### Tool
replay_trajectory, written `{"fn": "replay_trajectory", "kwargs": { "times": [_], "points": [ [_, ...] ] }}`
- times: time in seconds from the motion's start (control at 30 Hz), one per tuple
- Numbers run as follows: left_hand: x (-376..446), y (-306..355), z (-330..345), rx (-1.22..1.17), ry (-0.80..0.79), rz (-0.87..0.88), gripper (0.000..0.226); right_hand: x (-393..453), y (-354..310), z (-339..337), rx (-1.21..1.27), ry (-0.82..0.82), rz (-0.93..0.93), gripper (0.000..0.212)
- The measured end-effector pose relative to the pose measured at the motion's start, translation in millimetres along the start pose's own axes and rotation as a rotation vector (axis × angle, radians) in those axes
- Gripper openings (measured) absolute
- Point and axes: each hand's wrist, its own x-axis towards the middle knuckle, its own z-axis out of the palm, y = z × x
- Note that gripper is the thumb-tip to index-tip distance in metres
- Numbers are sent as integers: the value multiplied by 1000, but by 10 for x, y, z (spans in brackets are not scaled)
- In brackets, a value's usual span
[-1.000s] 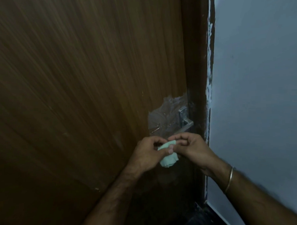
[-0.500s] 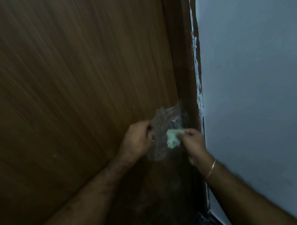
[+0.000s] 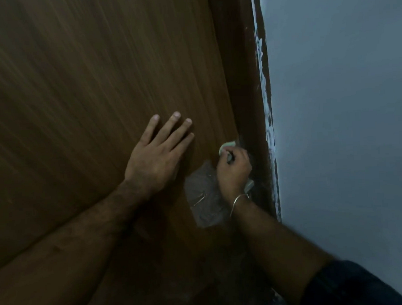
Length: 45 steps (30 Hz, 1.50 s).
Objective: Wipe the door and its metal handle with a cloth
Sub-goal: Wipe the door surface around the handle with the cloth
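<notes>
A brown wooden door [image 3: 89,88] fills the left and middle of the head view. My left hand [image 3: 157,157] lies flat on it, fingers spread, holding nothing. My right hand [image 3: 234,171] is shut on a pale green cloth [image 3: 227,145], pressed against the door's right edge just above the handle area. The metal handle [image 3: 250,187] shows only as a pale sliver beside my right wrist; the rest is hidden behind the hand. A patch of crinkled clear plastic film [image 3: 204,198] covers the door around the handle.
The dark door frame [image 3: 245,81] runs down the right of the door, with chipped white paint [image 3: 267,126] along its edge. A grey-blue wall [image 3: 344,123] stands to the right. The floor below is dark.
My left hand left the plastic film and went up to lie flat on the door. My right hand has risen with the cloth to the door edge above the handle. The view moved closer.
</notes>
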Motion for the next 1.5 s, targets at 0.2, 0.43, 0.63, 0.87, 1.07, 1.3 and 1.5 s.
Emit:
{"fn": "replay_trajectory", "kwargs": {
  "times": [0.2, 0.43, 0.63, 0.87, 1.07, 1.3, 1.5],
  "points": [
    [6, 30, 70, -14, 52, -5, 57, 11, 103, -68, -55, -95, -70, 17],
    [0, 38, 54, -9, 55, -6, 52, 108, 131, -67, -73, -77, -78, 19],
    [2, 39, 58, 5, 38, -1, 55, 289, 165, -77, -108, -4, -3, 26],
    [-9, 55, 53, 7, 59, -4, 53, 260, 232, -70, -105, 40, 47, 28],
    [-9, 53, 62, 9, 70, 2, 51, 295, 153, -60, -64, 54, 56, 25],
    [-7, 56, 44, 22, 27, 6, 54, 57, 43, -45, -112, -82, -81, 24],
    [-10, 46, 35, 44, 11, 13, 58, -110, -136, -23, -58, -138, -62, 19]
  ]
}}
